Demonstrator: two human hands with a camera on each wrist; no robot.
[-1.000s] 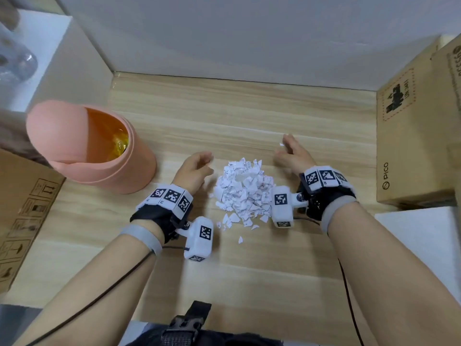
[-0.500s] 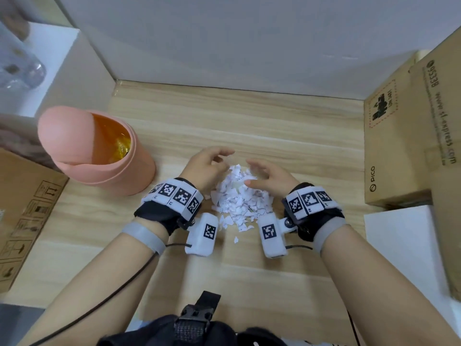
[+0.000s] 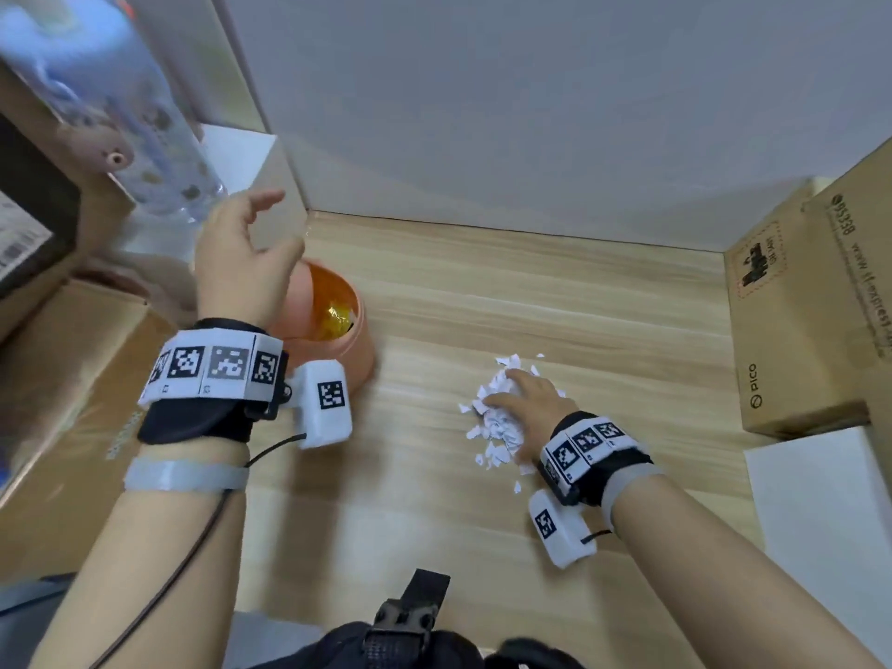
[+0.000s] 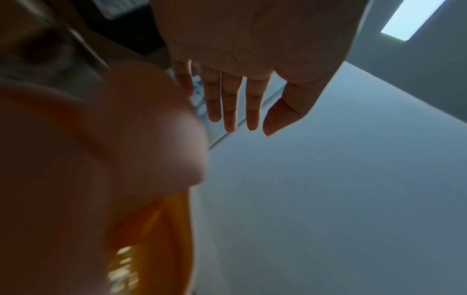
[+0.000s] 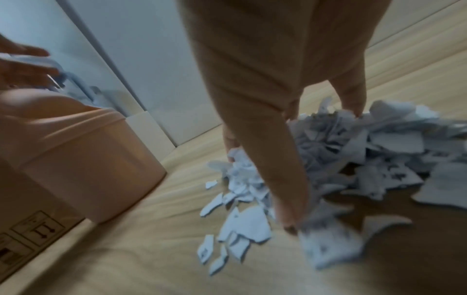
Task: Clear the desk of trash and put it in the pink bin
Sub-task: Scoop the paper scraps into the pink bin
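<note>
Desk [image 3: 531,306] flanked by boxes [image 3: 801,330]; left hand [image 3: 241,263] overhangs pink bin [image 3: 362,352].

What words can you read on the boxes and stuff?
"PICO": side of the brown cardboard box, right.
"express": on the taller box beside it; rest too blurred.
Signs on the left box: too blurred to read.
Codes on the wrist bands: squares, no words.

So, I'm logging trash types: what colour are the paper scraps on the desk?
The paper scraps are white, clearest in the head view.
</note>
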